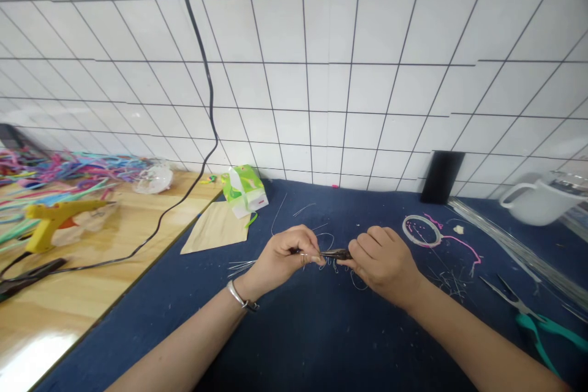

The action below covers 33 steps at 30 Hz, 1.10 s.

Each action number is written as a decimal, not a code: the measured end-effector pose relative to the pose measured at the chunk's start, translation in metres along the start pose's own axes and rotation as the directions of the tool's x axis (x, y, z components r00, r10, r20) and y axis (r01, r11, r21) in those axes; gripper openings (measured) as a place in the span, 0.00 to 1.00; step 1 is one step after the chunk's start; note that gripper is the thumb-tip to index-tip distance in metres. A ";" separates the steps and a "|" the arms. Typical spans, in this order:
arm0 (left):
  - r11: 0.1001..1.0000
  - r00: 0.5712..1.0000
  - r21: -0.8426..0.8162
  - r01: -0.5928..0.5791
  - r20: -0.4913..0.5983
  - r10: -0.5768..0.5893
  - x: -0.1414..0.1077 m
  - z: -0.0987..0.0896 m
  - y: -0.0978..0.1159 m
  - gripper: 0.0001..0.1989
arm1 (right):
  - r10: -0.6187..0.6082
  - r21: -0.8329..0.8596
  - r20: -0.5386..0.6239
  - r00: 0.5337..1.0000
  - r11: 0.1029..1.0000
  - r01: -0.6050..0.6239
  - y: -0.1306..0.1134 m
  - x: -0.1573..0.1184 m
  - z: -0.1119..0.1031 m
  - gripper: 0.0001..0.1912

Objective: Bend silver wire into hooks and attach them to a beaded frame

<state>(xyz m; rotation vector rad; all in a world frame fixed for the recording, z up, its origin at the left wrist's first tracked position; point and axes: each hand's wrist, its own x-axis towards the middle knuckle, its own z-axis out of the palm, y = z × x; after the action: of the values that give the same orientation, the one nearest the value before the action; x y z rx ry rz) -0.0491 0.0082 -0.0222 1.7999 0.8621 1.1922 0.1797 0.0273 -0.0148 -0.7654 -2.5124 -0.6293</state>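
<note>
My right hand is closed around a pair of dark pliers, whose jaws point left. The tips of the pliers meet the fingers of my left hand. That hand is pinched on what looks like a thin wire; most of it is hidden by the fingers. Several bent wire pieces lie under and around the plier tips. Left of my left wrist is a small bunch of straight wires.
Teal-handled scissors, a bundle of long wires and a clear ring with pink bits lie right. A white mug stands far right. Left are a tissue pack, a yellow glue gun and a black cord.
</note>
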 end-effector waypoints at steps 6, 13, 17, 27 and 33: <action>1.000 1.000 0.028 0.011 0.002 -0.011 -0.001 0.000 0.001 0.04 | 0.000 0.001 -0.020 1.000 1.000 0.000 0.000 0.000 0.001 0.13; 0.998 1.000 0.058 0.018 0.006 -0.019 -0.001 0.001 0.002 0.05 | 0.009 0.008 -0.018 1.000 1.000 -0.009 -0.001 0.000 0.001 0.14; 0.998 1.000 0.059 0.014 0.010 -0.015 -0.001 0.001 0.002 0.05 | 0.009 0.020 -0.008 1.000 1.000 -0.008 -0.001 0.001 0.001 0.16; 0.998 0.998 0.007 0.062 0.009 -0.062 -0.001 0.002 0.000 0.06 | 0.024 0.026 -0.001 1.000 0.999 -0.024 -0.001 0.000 0.005 0.16; 0.995 0.996 -0.059 0.085 0.007 -0.085 -0.001 0.001 -0.001 0.05 | 0.065 -0.002 -0.037 0.997 0.998 -0.065 -0.001 0.000 0.005 0.17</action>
<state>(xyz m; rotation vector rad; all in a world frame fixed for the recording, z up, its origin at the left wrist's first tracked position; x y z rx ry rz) -0.0489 0.0074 -0.0241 1.7006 0.8830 1.1475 0.1777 0.0298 -0.0190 -0.8255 -2.4435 -0.6193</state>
